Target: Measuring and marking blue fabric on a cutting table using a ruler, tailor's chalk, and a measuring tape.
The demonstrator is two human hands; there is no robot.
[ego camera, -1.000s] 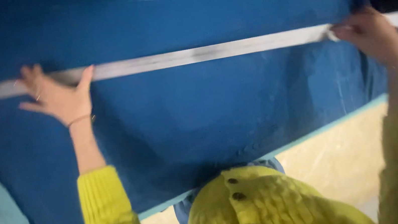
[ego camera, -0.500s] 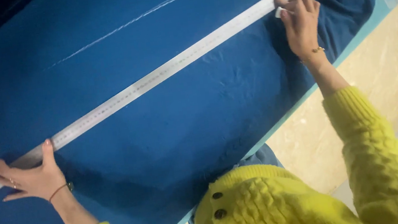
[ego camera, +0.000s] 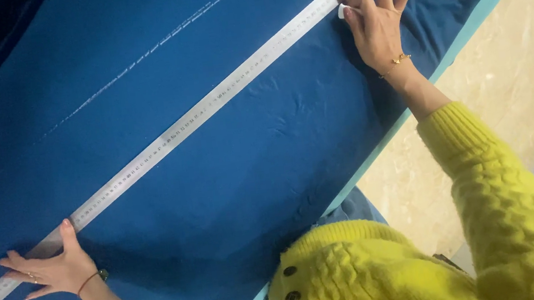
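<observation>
Left hand (ego camera: 51, 270) flat, fingers spread, pressing ruler (ego camera: 195, 119) end as before. Right hand (ego camera: 374, 20) clenched on white chalk (ego camera: 340, 11) at ruler's edge, unmoved. Ruler lying diagonally across blue cloth (ego camera: 232, 195) on desk (ego camera: 470, 37).

The ruler (ego camera: 207, 106) under both grips is brushed metal, dully shiny. The blue fabric (ego camera: 269, 170) beneath it is matt, soft cloth, faintly creased near the right grip. The yellow sweater (ego camera: 492, 210) is chunky, rough knit. The floor (ego camera: 527, 57) looks polished stone.
</observation>
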